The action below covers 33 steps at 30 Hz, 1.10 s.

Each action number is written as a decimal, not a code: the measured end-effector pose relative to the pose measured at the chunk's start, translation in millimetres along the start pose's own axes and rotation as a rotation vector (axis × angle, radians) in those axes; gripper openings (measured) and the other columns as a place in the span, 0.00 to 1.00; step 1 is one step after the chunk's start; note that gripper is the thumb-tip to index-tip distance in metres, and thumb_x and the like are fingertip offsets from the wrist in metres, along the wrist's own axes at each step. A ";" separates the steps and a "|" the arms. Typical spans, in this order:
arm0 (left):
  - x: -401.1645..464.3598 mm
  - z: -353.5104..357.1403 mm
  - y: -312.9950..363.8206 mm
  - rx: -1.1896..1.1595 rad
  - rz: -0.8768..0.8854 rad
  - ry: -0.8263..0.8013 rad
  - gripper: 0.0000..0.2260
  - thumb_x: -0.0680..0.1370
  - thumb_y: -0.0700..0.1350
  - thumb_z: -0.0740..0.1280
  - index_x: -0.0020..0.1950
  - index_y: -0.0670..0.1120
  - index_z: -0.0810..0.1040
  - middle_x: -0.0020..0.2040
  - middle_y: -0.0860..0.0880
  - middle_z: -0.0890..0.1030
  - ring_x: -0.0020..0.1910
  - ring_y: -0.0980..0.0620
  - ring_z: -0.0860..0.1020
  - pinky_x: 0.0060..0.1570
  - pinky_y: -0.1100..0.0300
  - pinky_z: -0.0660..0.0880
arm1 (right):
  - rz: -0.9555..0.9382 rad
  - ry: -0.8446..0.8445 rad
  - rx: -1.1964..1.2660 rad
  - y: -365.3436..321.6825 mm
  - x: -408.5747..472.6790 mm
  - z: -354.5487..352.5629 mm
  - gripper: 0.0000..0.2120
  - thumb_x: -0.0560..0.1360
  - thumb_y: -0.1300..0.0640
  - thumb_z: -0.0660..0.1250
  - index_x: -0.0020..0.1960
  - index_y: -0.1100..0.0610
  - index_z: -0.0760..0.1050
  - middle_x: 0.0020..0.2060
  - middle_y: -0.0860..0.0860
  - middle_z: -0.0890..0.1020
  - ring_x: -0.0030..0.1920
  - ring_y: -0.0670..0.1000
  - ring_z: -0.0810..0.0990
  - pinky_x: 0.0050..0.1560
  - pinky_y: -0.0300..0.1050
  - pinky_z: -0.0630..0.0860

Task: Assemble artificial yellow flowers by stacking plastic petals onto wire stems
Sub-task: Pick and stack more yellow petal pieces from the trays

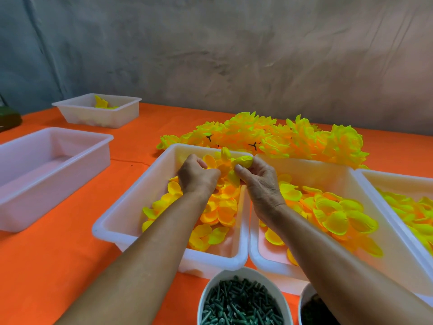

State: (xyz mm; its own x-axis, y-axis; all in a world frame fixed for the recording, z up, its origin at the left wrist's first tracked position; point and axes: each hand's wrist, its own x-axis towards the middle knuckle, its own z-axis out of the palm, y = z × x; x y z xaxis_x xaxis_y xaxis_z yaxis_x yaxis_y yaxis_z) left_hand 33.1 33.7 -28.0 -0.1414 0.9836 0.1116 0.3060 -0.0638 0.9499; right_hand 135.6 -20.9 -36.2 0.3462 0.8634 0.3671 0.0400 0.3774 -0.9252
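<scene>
1. Head view, hands: left hand (198,175) and right hand (257,181) raised together over the far end of the middle tray (121,214); both grips closed, fingers curled round a half-built yellow flower (228,164); held between the two hands, probably to steady the stem, hidden from view, while petals go on.
2. Supplies: loose petals (220,214) heaped in that tray, larger petals (335,214) in the tray just beside it; bowl of green stem pieces (241,303) nearest the body, likely for short reaches; finished flowers (276,137) piled beyond the trays, out of the way.
3. Surface and room: orange worktop (58,266); empty white tray (54,174) at left; small tray (98,111) farther back; mottled grey wall (234,55) behind.
</scene>
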 end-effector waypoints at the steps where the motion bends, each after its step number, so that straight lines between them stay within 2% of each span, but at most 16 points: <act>1: -0.1 0.0 0.2 -0.007 -0.015 0.007 0.11 0.67 0.38 0.72 0.43 0.44 0.71 0.33 0.50 0.73 0.26 0.49 0.77 0.32 0.50 0.81 | 0.002 -0.001 -0.003 -0.3 -0.2 0.2 0.06 0.76 0.69 0.63 0.50 0.62 0.77 0.42 0.58 0.79 0.43 0.54 0.76 0.43 0.48 0.73; 4: 0.2 0.2 -0.1 0.005 -0.032 0.026 0.11 0.67 0.38 0.72 0.42 0.45 0.70 0.34 0.49 0.73 0.28 0.51 0.77 0.30 0.53 0.80 | -0.009 -0.009 -0.022 -0.7 0.4 -0.3 0.07 0.76 0.68 0.64 0.50 0.60 0.77 0.43 0.59 0.79 0.43 0.54 0.77 0.43 0.48 0.74; 7: 2.1 0.8 -1.3 -0.011 -0.068 0.023 0.11 0.67 0.38 0.72 0.43 0.44 0.72 0.35 0.47 0.75 0.32 0.46 0.80 0.32 0.49 0.81 | -0.019 -0.020 -0.056 2.6 -0.4 -1.0 0.06 0.76 0.67 0.64 0.51 0.61 0.78 0.43 0.58 0.80 0.43 0.51 0.77 0.43 0.46 0.75; 10: 0.9 -0.1 -0.9 -0.040 -0.092 0.005 0.11 0.67 0.37 0.73 0.45 0.42 0.74 0.35 0.47 0.75 0.31 0.46 0.80 0.33 0.47 0.81 | -0.031 -0.021 -0.085 2.6 -1.2 -1.3 0.06 0.76 0.67 0.64 0.50 0.61 0.78 0.43 0.58 0.80 0.42 0.50 0.78 0.43 0.45 0.75; 13: -1.4 -3.8 -0.6 -0.021 0.003 -0.005 0.13 0.67 0.37 0.72 0.47 0.43 0.72 0.37 0.51 0.73 0.35 0.42 0.80 0.37 0.46 0.80 | -0.010 0.007 -0.064 1.5 0.8 -0.6 0.08 0.75 0.69 0.65 0.45 0.57 0.78 0.38 0.55 0.80 0.38 0.48 0.77 0.39 0.42 0.75; 16: -4.3 -5.9 -1.7 0.020 0.113 -0.054 0.21 0.67 0.37 0.72 0.57 0.44 0.70 0.48 0.46 0.77 0.48 0.41 0.80 0.46 0.46 0.79 | 0.018 0.095 -0.134 2.0 5.3 -1.0 0.09 0.70 0.72 0.67 0.35 0.60 0.76 0.30 0.55 0.78 0.31 0.49 0.75 0.34 0.45 0.73; 18: -6.4 -5.0 -3.0 0.061 0.199 -0.096 0.24 0.69 0.40 0.73 0.62 0.45 0.70 0.54 0.44 0.78 0.54 0.44 0.78 0.51 0.50 0.77 | 0.044 0.126 -0.141 2.0 6.2 -0.5 0.07 0.67 0.73 0.68 0.36 0.64 0.74 0.30 0.58 0.76 0.31 0.52 0.75 0.32 0.44 0.74; 20: -8.6 -4.5 -2.2 0.088 0.272 -0.118 0.19 0.71 0.44 0.73 0.61 0.46 0.75 0.55 0.45 0.80 0.57 0.48 0.77 0.52 0.56 0.75 | 0.071 0.115 -0.126 1.0 6.4 0.3 0.10 0.67 0.73 0.68 0.42 0.60 0.74 0.31 0.58 0.78 0.31 0.52 0.75 0.29 0.40 0.74; 22: -9.5 -4.6 -0.6 0.117 0.309 -0.107 0.14 0.73 0.43 0.72 0.58 0.46 0.78 0.54 0.45 0.81 0.56 0.49 0.78 0.53 0.57 0.75 | 0.071 0.072 -0.180 0.3 5.9 1.4 0.12 0.67 0.72 0.68 0.45 0.58 0.75 0.31 0.55 0.78 0.30 0.50 0.75 0.30 0.40 0.73; 23: -9.8 -4.8 -0.4 0.137 0.335 -0.096 0.13 0.73 0.42 0.71 0.56 0.46 0.78 0.51 0.45 0.82 0.53 0.48 0.78 0.52 0.57 0.74 | 0.060 0.051 -0.222 0.4 5.7 2.6 0.11 0.67 0.72 0.68 0.42 0.57 0.76 0.30 0.54 0.78 0.30 0.49 0.74 0.31 0.41 0.72; 25: -12.2 -5.1 0.1 0.173 0.400 -0.085 0.10 0.72 0.40 0.71 0.53 0.47 0.78 0.43 0.47 0.81 0.44 0.48 0.78 0.43 0.60 0.72 | 0.040 0.034 -0.307 1.3 6.0 4.2 0.11 0.66 0.71 0.68 0.36 0.56 0.75 0.30 0.51 0.76 0.31 0.48 0.72 0.32 0.41 0.70; 27: -14.6 -4.7 0.5 0.172 0.439 -0.077 0.08 0.72 0.38 0.70 0.49 0.47 0.77 0.38 0.49 0.78 0.37 0.49 0.75 0.35 0.64 0.66 | 0.017 0.037 -0.375 1.1 5.5 4.7 0.10 0.66 0.69 0.69 0.36 0.55 0.74 0.31 0.51 0.76 0.32 0.49 0.72 0.33 0.41 0.70; 30: -13.2 -4.5 -0.5 0.124 0.455 -0.052 0.08 0.72 0.36 0.70 0.44 0.47 0.74 0.38 0.50 0.76 0.38 0.50 0.74 0.34 0.65 0.64 | -0.024 0.038 -0.449 -2.0 2.8 5.9 0.08 0.66 0.65 0.71 0.41 0.56 0.75 0.34 0.50 0.77 0.31 0.46 0.73 0.32 0.40 0.72; 33: -9.5 -4.7 -3.0 0.082 0.422 -0.059 0.11 0.71 0.36 0.72 0.43 0.48 0.72 0.37 0.51 0.75 0.38 0.51 0.73 0.34 0.65 0.64 | -0.026 -0.015 -0.394 -5.9 0.6 6.0 0.09 0.68 0.63 0.73 0.43 0.56 0.74 0.37 0.50 0.77 0.34 0.47 0.73 0.35 0.44 0.73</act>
State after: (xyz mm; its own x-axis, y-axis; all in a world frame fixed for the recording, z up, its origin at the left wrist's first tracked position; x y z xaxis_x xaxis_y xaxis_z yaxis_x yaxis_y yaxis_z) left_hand 29.2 23.7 -30.5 0.0651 0.8823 0.4661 0.4000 -0.4510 0.7978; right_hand 129.9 -20.7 -29.9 0.3264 0.8613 0.3895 0.4062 0.2442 -0.8805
